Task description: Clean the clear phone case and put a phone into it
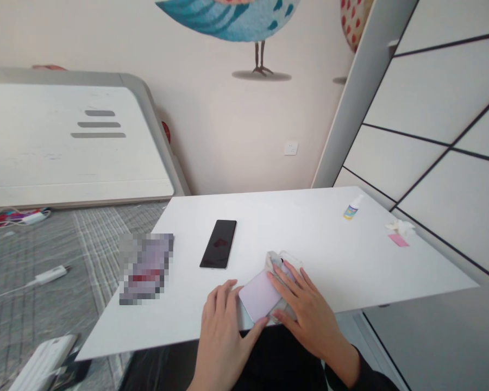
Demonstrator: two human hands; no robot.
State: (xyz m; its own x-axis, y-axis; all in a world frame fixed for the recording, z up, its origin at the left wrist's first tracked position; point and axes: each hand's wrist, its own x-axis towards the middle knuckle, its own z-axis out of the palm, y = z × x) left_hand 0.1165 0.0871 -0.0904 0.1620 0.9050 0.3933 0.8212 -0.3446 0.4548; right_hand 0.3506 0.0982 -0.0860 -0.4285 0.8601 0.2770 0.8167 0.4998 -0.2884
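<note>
A pale lilac phone (pixel 259 295) lies back up near the front edge of the white table (pixel 350 260). My left hand (pixel 222 326) rests on the table with its thumb and fingers closed on the phone's near left edge. My right hand (pixel 305 304) lies flat over a light grey cloth (pixel 274 260), its fingers pressing it on the phone's right side. A clear phone case (pixel 293 259) peeks out just beyond the cloth. A black phone (pixel 219 244) lies screen up farther left on the table.
A small spray bottle (pixel 352 207) lies at the table's far right, with a crumpled tissue and pink slip (pixel 398 233) beside it. A blurred-out object (pixel 145 267) sits at the table's left edge. A bed with chargers and cables (pixel 44 276) is to the left.
</note>
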